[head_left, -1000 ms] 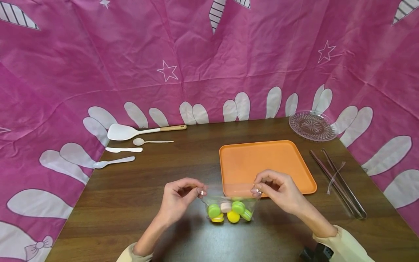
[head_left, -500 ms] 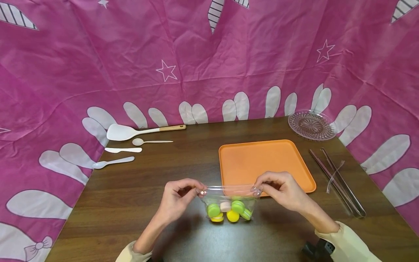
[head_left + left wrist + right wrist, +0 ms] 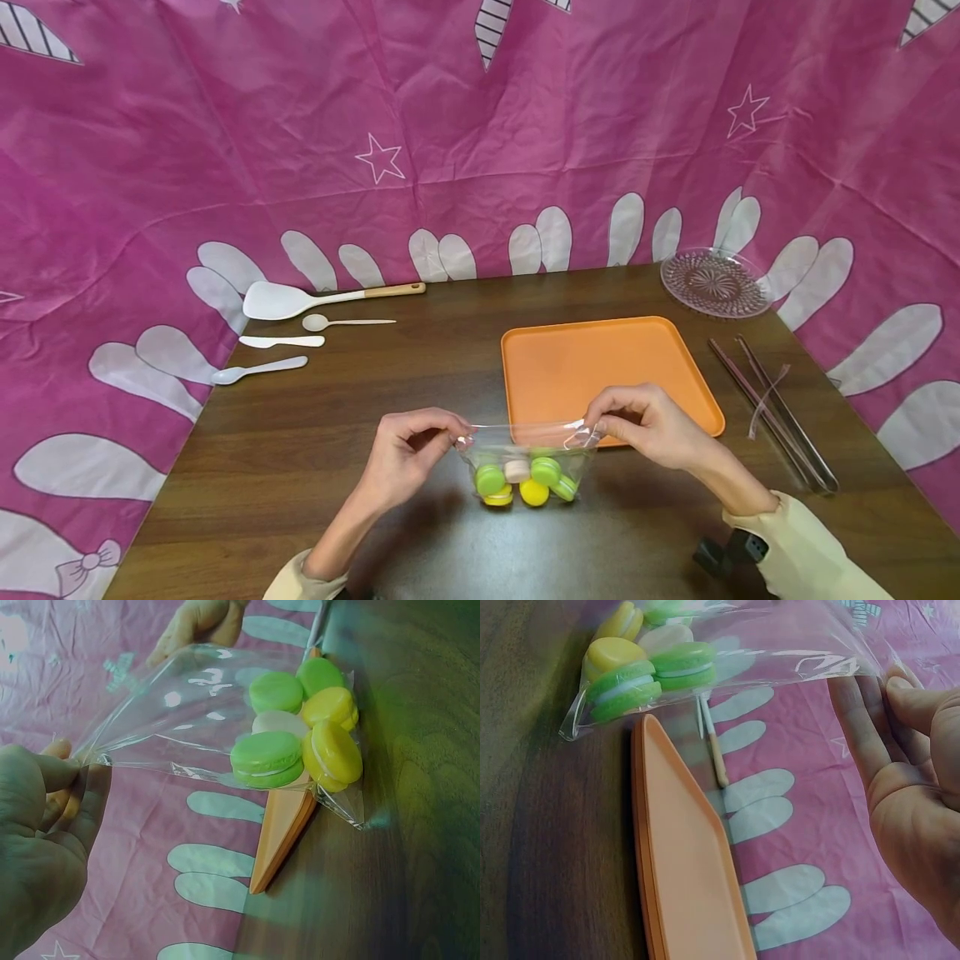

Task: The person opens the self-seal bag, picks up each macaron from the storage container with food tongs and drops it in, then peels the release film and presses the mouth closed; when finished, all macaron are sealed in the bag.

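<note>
A clear plastic bag (image 3: 487, 454) with several green, yellow and pale macarons (image 3: 545, 472) inside stands near the front middle of the table. My left hand (image 3: 408, 454) pinches its upper left corner between thumb and fingers. At the upper right corner, my right hand (image 3: 648, 425) pinches the bag the same way. The top edge is stretched between both hands. In the left wrist view the macarons (image 3: 271, 754) are gathered at the bottom of the bag, by the wooden tabletop. The right wrist view shows the thumb and fingers of my right hand (image 3: 907, 742) on the film.
An orange tray (image 3: 600, 358) lies just behind the bag. To its right are metal tongs (image 3: 787, 425), with a clear glass-like plate (image 3: 716, 283) farther back. A white spatula (image 3: 281, 302), two spoons (image 3: 315, 322) and a white knife (image 3: 281, 342) lie at the left.
The bag's upper edge has risen and now shows stretched between the hands. The right hand has shifted slightly; both hands keep their pinch on the corners.
</note>
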A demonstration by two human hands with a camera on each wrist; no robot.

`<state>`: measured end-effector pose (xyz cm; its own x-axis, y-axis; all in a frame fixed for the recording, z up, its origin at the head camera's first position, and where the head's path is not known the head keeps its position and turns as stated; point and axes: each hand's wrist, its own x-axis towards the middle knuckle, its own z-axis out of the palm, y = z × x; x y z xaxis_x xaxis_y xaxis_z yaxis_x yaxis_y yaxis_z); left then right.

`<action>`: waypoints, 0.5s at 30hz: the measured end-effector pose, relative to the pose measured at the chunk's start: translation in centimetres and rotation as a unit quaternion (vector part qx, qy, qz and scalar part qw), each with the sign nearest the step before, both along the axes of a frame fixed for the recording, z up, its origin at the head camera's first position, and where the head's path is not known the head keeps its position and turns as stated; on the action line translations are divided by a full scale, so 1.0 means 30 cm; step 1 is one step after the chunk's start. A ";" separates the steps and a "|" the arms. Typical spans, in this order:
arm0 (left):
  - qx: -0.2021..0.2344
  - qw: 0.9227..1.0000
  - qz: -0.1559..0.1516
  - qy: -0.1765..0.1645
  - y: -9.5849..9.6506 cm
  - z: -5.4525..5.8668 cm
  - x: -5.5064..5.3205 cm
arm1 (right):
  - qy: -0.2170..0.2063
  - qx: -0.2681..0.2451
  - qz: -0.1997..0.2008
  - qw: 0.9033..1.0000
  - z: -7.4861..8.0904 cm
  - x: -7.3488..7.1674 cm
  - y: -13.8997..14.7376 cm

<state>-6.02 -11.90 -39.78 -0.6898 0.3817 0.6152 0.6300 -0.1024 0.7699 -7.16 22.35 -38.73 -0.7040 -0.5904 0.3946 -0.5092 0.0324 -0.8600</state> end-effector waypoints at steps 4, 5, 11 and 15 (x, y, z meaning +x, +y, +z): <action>-0.002 1.000 -0.003 -0.002 0.001 0.003 0.001 | 0.004 0.001 0.013 1.000 0.003 -0.006 0.009; -0.002 1.000 -0.003 -0.002 0.002 0.003 0.001 | 0.005 0.000 0.018 1.000 0.003 -0.009 0.011; 0.001 1.000 -0.008 -0.005 0.004 0.002 0.000 | 0.001 -0.019 0.062 0.998 0.009 -0.025 0.024; 0.005 1.000 -0.013 -0.009 0.005 -0.001 -0.001 | 0.011 -0.044 0.093 0.995 0.013 -0.034 0.026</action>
